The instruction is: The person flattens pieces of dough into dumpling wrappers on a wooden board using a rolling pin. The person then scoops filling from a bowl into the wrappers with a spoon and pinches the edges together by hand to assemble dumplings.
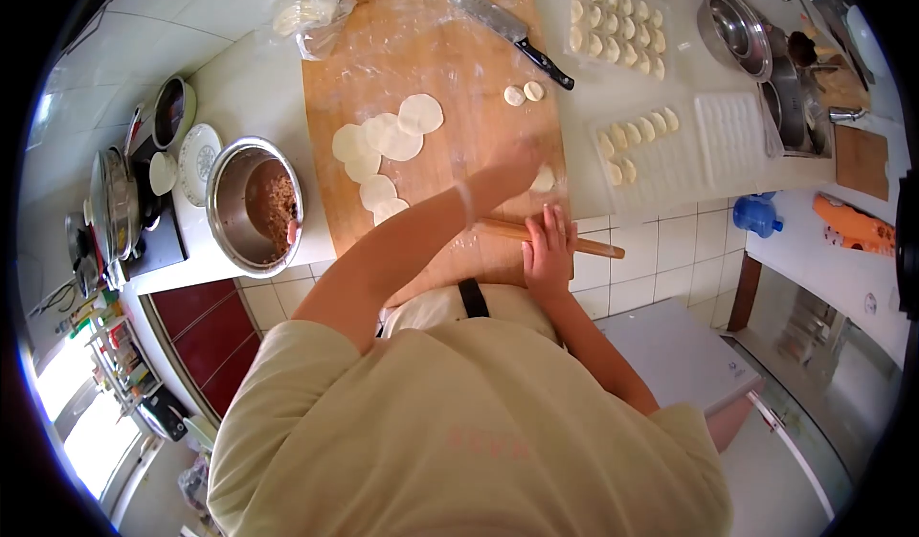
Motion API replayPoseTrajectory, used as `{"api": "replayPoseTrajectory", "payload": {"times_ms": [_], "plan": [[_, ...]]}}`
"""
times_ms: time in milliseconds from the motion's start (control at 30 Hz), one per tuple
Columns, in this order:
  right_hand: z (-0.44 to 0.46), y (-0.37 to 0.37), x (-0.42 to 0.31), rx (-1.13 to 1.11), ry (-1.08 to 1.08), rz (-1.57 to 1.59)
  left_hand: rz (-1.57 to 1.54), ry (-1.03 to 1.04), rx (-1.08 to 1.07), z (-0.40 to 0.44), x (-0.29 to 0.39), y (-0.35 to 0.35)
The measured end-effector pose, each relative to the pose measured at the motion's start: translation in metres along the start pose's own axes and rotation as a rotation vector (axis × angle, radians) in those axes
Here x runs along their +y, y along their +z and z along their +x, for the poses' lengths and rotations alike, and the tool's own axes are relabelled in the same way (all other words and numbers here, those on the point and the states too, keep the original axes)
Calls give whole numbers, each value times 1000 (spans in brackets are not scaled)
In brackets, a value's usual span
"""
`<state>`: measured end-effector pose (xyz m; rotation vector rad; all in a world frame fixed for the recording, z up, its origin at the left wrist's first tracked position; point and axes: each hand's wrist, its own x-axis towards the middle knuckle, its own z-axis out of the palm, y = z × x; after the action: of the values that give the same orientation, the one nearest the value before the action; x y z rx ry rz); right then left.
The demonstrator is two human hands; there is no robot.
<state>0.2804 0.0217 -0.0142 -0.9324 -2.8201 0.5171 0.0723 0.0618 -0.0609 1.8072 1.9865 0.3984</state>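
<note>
My left hand (520, 162), smeared by motion, reaches across the wooden board (459, 78). Just beside its fingertips lies a small piece of dough (544, 180); whether they touch it is unclear. My right hand (549, 255) lies over a wooden rolling pin (601, 248) near the board's front right edge, its fingers reaching across the pin. Several thin round dough wrappers (394, 139) overlap on the left half of the board. Two small dough discs (524, 94) sit farther back, close to a knife (507, 30) with a black handle.
A metal bowl of filling (222, 197) stands left of the board, beside a white plate (199, 152). To the right are a tray with rows of dumplings (617, 28), a second tray with several dumplings (661, 159) and a white ridged tray (729, 135). Metal basins (735, 28) stand beyond.
</note>
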Motion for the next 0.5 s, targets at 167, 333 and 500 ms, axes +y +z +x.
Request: {"api": "replayPoseTrajectory", "payload": {"times_ms": [167,333,500], "plan": [[49,-8,-17,-95,19,-156,-65,-251,-266,-60,2,-52],[129,9,-5,30,-12,-278,137,-408,-377,-41,0,-69],[52,3,-33,-93,-2,-167,-127,-443,-244,-67,-24,-61]]}}
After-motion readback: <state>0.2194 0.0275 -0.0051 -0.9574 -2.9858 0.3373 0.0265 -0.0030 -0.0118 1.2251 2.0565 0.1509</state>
